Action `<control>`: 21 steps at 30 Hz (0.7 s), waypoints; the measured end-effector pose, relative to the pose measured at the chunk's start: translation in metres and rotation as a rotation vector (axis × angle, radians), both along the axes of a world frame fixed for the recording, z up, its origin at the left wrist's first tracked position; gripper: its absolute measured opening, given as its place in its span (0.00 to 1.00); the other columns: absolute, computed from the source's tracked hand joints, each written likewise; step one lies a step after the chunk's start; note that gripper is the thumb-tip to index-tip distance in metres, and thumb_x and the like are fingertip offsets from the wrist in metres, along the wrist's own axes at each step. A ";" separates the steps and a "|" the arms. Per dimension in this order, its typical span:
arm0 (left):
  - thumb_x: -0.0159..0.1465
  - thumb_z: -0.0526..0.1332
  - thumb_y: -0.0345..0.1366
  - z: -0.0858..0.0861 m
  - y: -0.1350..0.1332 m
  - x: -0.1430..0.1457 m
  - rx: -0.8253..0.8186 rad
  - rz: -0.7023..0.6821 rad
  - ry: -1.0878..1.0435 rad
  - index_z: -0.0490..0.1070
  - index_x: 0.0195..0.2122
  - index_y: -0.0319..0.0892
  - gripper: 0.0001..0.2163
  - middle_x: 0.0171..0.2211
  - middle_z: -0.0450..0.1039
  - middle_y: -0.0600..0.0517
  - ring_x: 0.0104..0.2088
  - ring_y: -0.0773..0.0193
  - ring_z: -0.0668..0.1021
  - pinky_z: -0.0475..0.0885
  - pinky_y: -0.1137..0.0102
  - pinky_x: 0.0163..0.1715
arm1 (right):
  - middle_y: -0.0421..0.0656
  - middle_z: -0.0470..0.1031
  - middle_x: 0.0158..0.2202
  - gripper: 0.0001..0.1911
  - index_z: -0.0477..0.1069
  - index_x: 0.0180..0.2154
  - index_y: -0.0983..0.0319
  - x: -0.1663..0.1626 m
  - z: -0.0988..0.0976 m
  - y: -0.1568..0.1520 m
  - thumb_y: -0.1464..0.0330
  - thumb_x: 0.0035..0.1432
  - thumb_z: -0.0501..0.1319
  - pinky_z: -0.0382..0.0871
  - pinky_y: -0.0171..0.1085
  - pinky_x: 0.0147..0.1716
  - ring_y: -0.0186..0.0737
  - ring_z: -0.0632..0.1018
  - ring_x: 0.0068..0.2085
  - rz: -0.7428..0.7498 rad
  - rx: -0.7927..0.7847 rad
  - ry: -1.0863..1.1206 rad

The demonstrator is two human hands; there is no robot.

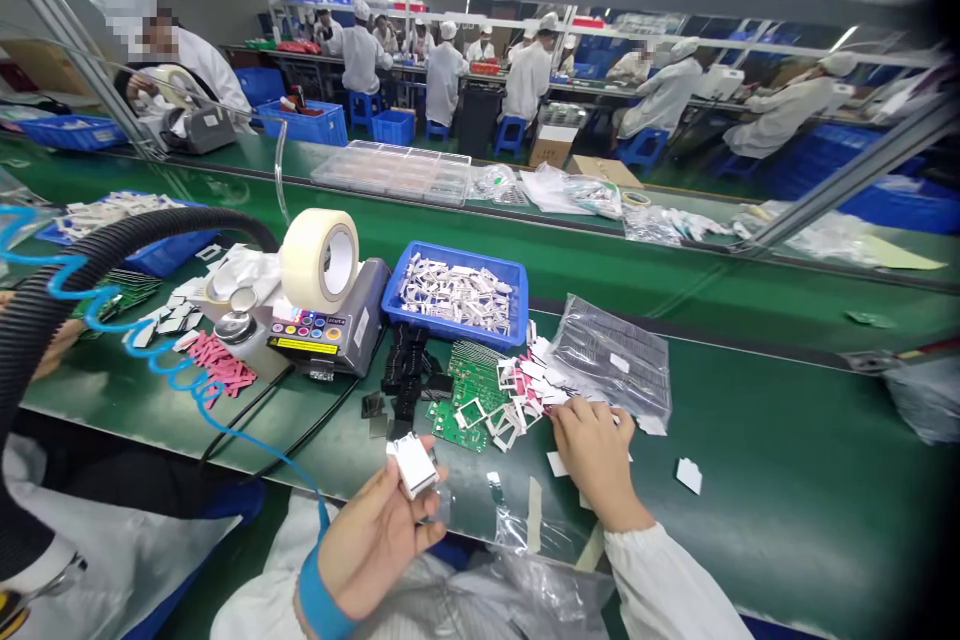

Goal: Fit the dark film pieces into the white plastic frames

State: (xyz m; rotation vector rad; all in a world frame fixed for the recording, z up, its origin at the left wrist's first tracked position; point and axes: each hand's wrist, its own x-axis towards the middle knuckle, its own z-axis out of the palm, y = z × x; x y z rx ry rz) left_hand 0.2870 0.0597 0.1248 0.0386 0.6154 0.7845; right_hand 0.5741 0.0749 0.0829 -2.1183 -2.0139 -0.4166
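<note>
My left hand, wearing a blue wrist strap, grips a small white rectangular part with a dark edge above the front of the bench. My right hand reaches down with bent fingers to loose white and pink pieces; its fingertips are partly hidden, and whatever they pinch cannot be made out. White open frames lie just left of that hand, over green circuit boards. Behind it rests a plastic-wrapped stack of dark parts. Black parts lie beyond my left hand.
A blue bin holds many white frames. Left of it stands a tape dispenser with a tape roll. Pink strips, a black hose and a coiled blue cord occupy the left. A white piece lies right.
</note>
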 end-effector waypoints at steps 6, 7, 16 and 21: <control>0.55 0.62 0.44 0.010 0.001 0.007 0.094 -0.056 0.026 0.73 0.43 0.43 0.16 0.31 0.75 0.50 0.27 0.68 0.71 0.67 0.68 0.32 | 0.43 0.68 0.30 0.11 0.66 0.30 0.61 -0.019 0.061 -0.021 0.72 0.61 0.48 0.49 0.52 0.49 0.42 0.67 0.34 0.112 0.110 0.154; 0.56 0.62 0.44 0.011 0.001 0.008 0.113 -0.069 0.032 0.73 0.43 0.42 0.16 0.30 0.75 0.49 0.27 0.68 0.71 0.67 0.68 0.32 | 0.42 0.68 0.30 0.10 0.64 0.31 0.60 -0.031 0.074 -0.026 0.72 0.61 0.47 0.48 0.53 0.50 0.42 0.67 0.36 0.207 0.131 0.235; 0.56 0.61 0.43 0.013 -0.001 0.015 0.183 -0.157 0.043 0.74 0.43 0.40 0.16 0.28 0.74 0.49 0.26 0.68 0.70 0.66 0.68 0.32 | 0.41 0.67 0.29 0.14 0.64 0.27 0.61 -0.105 0.118 -0.032 0.79 0.58 0.45 0.40 0.63 0.55 0.41 0.66 0.37 0.591 0.068 0.178; 0.56 0.62 0.42 0.012 0.001 0.012 0.200 -0.138 0.053 0.74 0.42 0.40 0.15 0.28 0.74 0.49 0.26 0.69 0.70 0.65 0.69 0.32 | 0.42 0.66 0.29 0.16 0.65 0.27 0.61 -0.103 0.126 -0.025 0.81 0.56 0.43 0.40 0.62 0.54 0.42 0.65 0.36 0.691 0.002 0.040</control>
